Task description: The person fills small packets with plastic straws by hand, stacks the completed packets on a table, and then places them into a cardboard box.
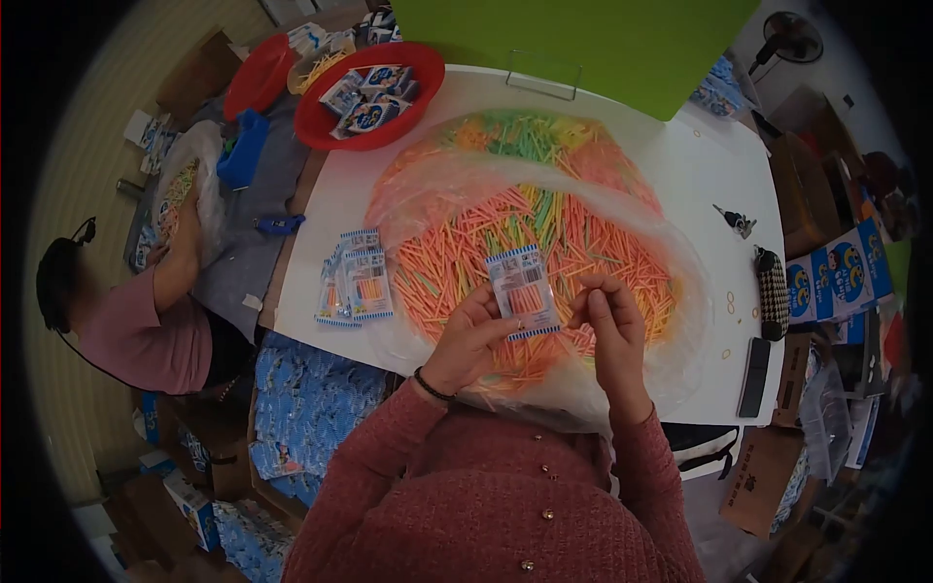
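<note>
My left hand (472, 335) is closed around the lower left edge of a small clear-and-blue packet (523, 291), with pink sticks showing through its window. To the right of it, my right hand (614, 325) is apart from the packet, its fingers curled in towards the thumb; whatever they may hold is too small to make out. Beneath both hands lies a large clear plastic bag (671, 374), spread open on the white table (326, 204). Loose thin sticks (457, 257) in pink, orange, yellow and green fill it. Several similar packets (355, 282) lie piled left of the bag.
A red basin (321, 131) holds several blue-and-white packets. Keys (734, 222), rubber bands, a patterned pouch (773, 291) and a dark phone-like slab (754, 379) lie at the right. At far left, another person (146, 325) reaches into a bag of sticks. A carton of blue packets (311, 408) stands below.
</note>
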Tool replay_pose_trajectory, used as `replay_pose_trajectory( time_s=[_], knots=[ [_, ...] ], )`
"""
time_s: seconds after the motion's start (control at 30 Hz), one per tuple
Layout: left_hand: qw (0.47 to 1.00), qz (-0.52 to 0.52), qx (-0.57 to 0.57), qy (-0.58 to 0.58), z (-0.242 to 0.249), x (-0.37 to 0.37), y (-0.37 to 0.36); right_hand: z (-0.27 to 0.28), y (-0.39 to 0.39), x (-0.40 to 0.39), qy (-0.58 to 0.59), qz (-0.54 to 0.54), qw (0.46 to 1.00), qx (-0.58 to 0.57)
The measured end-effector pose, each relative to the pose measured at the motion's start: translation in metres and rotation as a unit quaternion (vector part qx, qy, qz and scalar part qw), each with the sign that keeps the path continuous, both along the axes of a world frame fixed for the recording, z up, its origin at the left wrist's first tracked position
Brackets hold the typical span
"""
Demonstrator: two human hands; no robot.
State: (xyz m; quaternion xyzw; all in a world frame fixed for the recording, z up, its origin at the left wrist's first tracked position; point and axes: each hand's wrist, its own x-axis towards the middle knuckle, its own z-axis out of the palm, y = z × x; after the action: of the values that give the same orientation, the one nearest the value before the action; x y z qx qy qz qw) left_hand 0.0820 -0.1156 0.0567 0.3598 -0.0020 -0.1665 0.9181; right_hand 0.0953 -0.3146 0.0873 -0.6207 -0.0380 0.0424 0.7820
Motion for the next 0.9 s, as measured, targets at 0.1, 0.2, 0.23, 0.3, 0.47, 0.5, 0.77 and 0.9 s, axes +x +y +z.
replay_pose_trajectory(
  time_s=[0.1, 0.2, 0.23, 0.3, 0.47, 0.5, 0.77, 0.9],
  knots=[
    [0.998, 0.019, 0.05, 0.015, -0.006, -0.001, -0.001, -0.009, -0.002, 0.001, 0.04, -0.003, 0.999, -0.025],
    [0.995, 0.031, 0.095, 0.015, -0.007, -0.003, -0.004, -0.015, 0.002, -0.004, 0.08, 0.025, 0.996, -0.044],
    [0.992, 0.033, 0.12, 0.011, -0.006, -0.003, -0.004, -0.016, 0.005, -0.005, 0.09, 0.047, 0.994, -0.047],
    [0.988, 0.039, 0.149, 0.002, -0.005, -0.006, -0.006, -0.014, 0.008, -0.006, 0.074, 0.087, 0.989, -0.092],
    [0.983, 0.043, 0.176, -0.03, -0.004, -0.006, -0.002, -0.02, 0.015, -0.004, 0.099, 0.133, 0.986, -0.034],
    [0.992, 0.035, 0.119, 0.0, -0.001, -0.003, 0.0, -0.019, 0.017, -0.003, 0.108, 0.124, 0.986, -0.008],
    [0.989, 0.031, 0.141, 0.025, -0.007, -0.007, 0.002, -0.019, 0.014, -0.004, 0.11, 0.161, 0.981, -0.004],
    [0.991, 0.022, 0.13, 0.021, -0.018, -0.007, 0.006, -0.017, -0.003, 0.006, 0.087, 0.074, 0.989, -0.097]
  ],
)
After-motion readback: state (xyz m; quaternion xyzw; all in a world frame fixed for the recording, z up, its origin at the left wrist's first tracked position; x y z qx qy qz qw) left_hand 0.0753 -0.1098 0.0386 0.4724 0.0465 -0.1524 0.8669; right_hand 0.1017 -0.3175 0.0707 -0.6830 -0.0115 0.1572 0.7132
